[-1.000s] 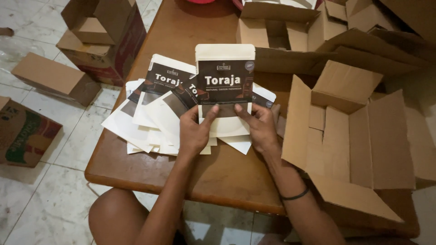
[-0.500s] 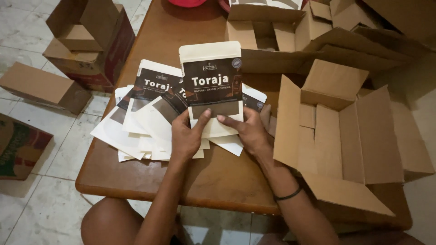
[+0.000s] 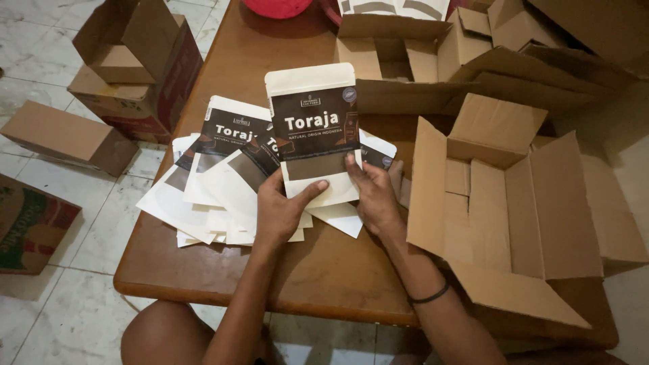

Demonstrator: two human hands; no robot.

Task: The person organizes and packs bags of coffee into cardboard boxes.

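A white flat pouch with a dark brown label (image 3: 312, 128) stands upright over the brown wooden table (image 3: 324, 270). My left hand (image 3: 280, 206) grips its lower left corner, thumb across the front. My right hand (image 3: 374, 192) holds its lower right edge. Under and left of it lies a fanned heap of similar white pouches (image 3: 216, 182), some label up, some showing a clear window.
An open, empty cardboard box (image 3: 520, 203) lies on its side right of my hands. More open boxes (image 3: 433, 54) stand at the table's far end, and a red round object (image 3: 277, 7) too. Cardboard boxes (image 3: 128, 67) sit on the tiled floor at left.
The view has shifted slightly. Both hands still hold the same pouch, and my left thumb has slid across its lower front.
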